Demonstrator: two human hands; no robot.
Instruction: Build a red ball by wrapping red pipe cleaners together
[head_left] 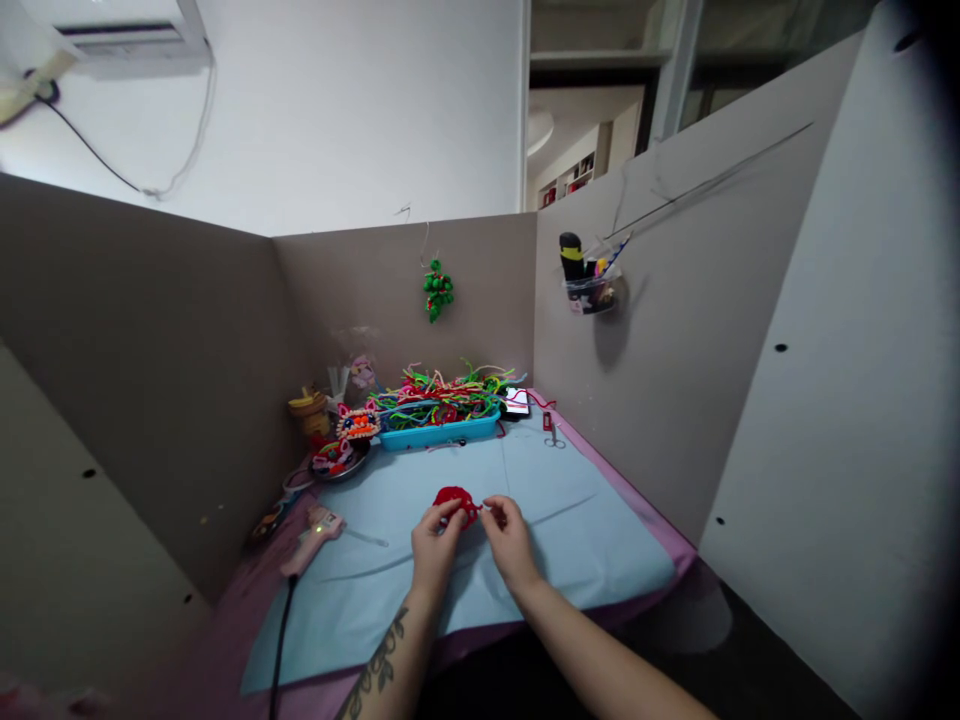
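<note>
A small red pipe-cleaner piece (454, 498) sits between both hands over the light blue mat (585, 540). My left hand (435, 540) pinches its near left side with curled fingers. My right hand (510, 535) pinches a red strand at its right edge. Both hands hover just above the mat's middle.
A blue tray (439, 432) piled with coloured pipe cleaners stands at the back. A pink glue gun (311, 535) with a black cord lies at the left. Finished crafts fill a dish (339, 460). Scissors (553, 432) and a phone (516, 402) lie at the back right. Grey partition walls enclose the desk.
</note>
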